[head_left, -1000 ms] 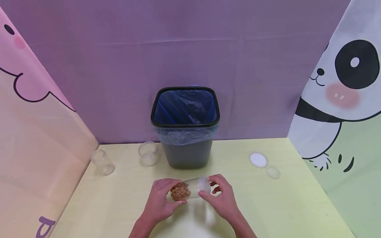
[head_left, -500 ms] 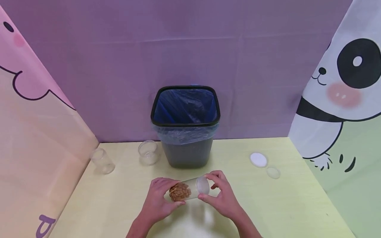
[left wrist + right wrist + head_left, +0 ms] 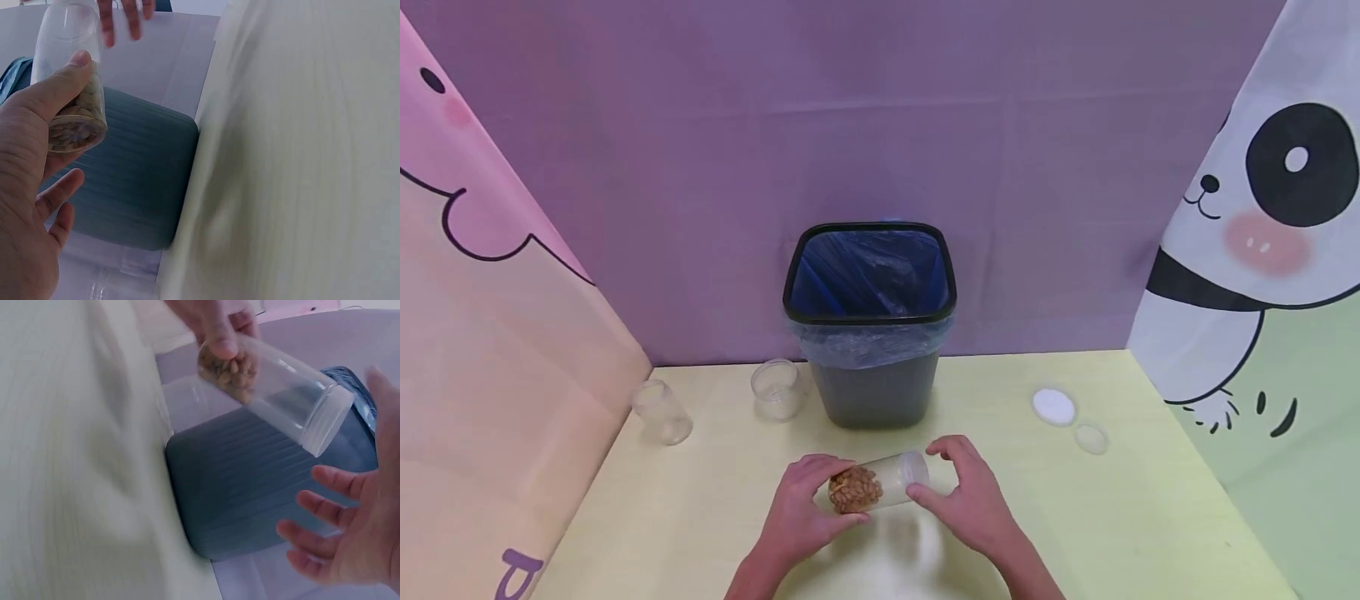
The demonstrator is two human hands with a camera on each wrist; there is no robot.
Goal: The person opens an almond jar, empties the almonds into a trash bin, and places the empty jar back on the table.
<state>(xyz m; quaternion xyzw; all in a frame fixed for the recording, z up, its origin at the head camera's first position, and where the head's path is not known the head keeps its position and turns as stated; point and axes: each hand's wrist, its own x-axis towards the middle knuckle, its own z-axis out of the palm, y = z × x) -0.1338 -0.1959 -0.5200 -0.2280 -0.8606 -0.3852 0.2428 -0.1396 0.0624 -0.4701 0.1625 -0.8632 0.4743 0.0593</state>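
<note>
**Nut jar held sideways between both hands**

While my left hand (image 3: 801, 512) wraps its thumb and fingers round the bottom end of the clear plastic jar with brown nuts inside (image 3: 874, 483), the jar lies almost level above the pale yellow tabletop (image 3: 1112, 517), lidded end pointing toward my right hand (image 3: 970, 500). That hand is spread at the frosted white screw lid (image 3: 328, 419); in the right wrist view its fingers are straight and apart from the lid, not gripping it (whether the thumb touches, I cannot tell). The nuts sit bunched at the end inside my left grip.

Just beyond both hands stands the dark grey square waste bin lined with a blue plastic bag (image 3: 871, 333). Farther out past my left hand are two empty clear plastic jars: one upright (image 3: 775, 388) beside the bin, one tilted (image 3: 661, 412) near the pink wall cloth. Past my right hand, well apart from it, lie a round white lid (image 3: 1054, 406) and a smaller translucent round lid (image 3: 1091, 438), close together.
</note>
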